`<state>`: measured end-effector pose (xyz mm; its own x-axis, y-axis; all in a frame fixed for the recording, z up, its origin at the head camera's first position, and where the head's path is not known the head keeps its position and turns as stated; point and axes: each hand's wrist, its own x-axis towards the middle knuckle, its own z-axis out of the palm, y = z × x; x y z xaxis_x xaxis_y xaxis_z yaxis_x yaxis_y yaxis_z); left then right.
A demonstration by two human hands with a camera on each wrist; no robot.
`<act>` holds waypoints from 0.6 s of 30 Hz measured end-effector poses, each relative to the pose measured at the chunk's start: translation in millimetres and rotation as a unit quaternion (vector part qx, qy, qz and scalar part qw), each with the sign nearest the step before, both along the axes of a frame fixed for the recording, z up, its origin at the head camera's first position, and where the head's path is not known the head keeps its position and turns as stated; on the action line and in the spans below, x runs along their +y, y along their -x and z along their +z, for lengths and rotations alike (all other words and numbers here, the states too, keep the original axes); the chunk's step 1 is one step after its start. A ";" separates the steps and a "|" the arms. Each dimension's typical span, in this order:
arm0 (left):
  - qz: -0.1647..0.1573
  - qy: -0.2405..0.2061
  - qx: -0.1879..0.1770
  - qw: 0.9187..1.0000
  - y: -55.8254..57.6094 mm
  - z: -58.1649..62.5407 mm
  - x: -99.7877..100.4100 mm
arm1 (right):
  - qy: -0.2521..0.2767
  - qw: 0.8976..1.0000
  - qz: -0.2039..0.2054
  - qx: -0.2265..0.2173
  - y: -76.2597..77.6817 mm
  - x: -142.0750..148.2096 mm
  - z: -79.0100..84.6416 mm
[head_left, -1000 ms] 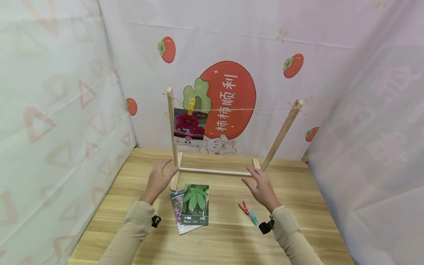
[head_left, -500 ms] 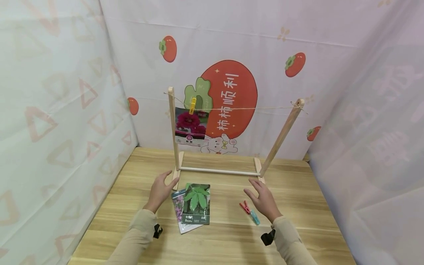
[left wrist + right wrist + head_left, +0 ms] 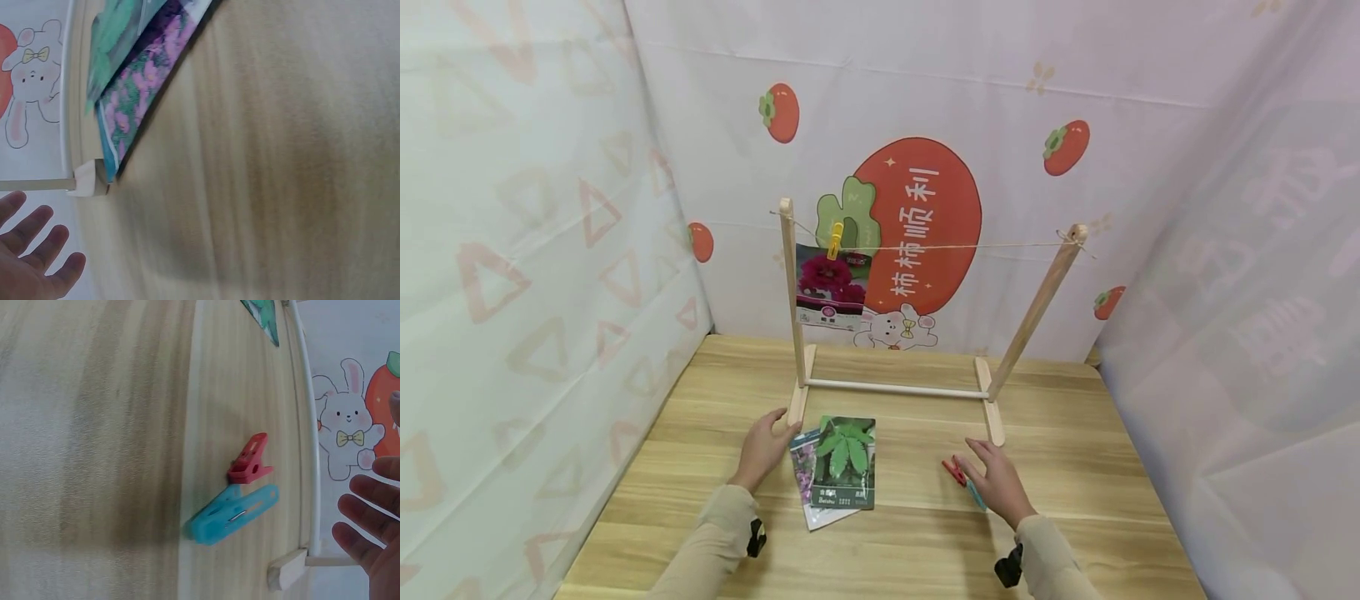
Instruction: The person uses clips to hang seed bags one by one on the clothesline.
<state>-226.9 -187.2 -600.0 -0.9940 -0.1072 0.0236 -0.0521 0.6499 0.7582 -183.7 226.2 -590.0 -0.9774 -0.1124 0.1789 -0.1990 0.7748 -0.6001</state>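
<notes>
In the head view my left hand (image 3: 762,452) is beside the left foot of a wooden stand (image 3: 797,404), fingers relaxed and holding nothing. Just right of it lie two overlapping packets: a green leaf-picture packet (image 3: 847,458) on top of a pink-flower packet (image 3: 802,471). My right hand (image 3: 997,483) hovers over two clothespins, one red (image 3: 954,472) and one blue (image 3: 976,495), partly covering the blue one. Its fingers (image 3: 369,503) are spread and hold nothing in the right wrist view, where the blue clothespin (image 3: 231,515) lies against the red clothespin (image 3: 249,462).
A string (image 3: 940,247) runs between the stand's two posts. From it hangs a magenta-flower packet (image 3: 831,287), held by a yellow clothespin (image 3: 835,240) near the left post. A white rod (image 3: 895,387) joins the feet. Printed cloth walls (image 3: 925,75) surround the wooden table (image 3: 910,550).
Both hands have drawn back from the stand toward the person. My right hand has come down over the clothespins. The packets and stand have stayed in place.
</notes>
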 end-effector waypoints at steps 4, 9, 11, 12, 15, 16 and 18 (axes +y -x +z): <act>-0.002 0.010 -0.003 1.000 -0.8 -6.3 1.2 | -0.009 1.000 -0.001 -0.011 -4.1 2.8 -11.1; 0.000 0.009 -0.007 1.000 -2.2 -12.5 3.0 | -0.023 0.999 0.002 -0.029 -9.2 5.5 -23.5; 0.002 0.008 -0.010 1.000 -2.6 -15.2 3.7 | -0.029 0.999 -0.001 -0.030 -10.7 6.8 -27.2; 0.003 0.008 -0.011 1.000 -2.7 -16.5 4.1 | -0.035 0.999 -0.002 -0.027 -11.4 7.7 -29.1; 0.007 0.011 -0.010 1.000 -2.1 -20.5 5.6 | -0.044 0.999 -0.006 -0.016 -12.9 10.0 -35.1; 0.008 0.012 -0.008 1.000 -1.7 -21.8 6.1 | -0.047 0.999 -0.008 -0.014 -13.3 10.8 -37.2; 0.011 0.017 -0.003 1.000 -0.9 -24.3 7.2 | -0.051 0.998 -0.014 -0.014 -14.0 12.1 -41.6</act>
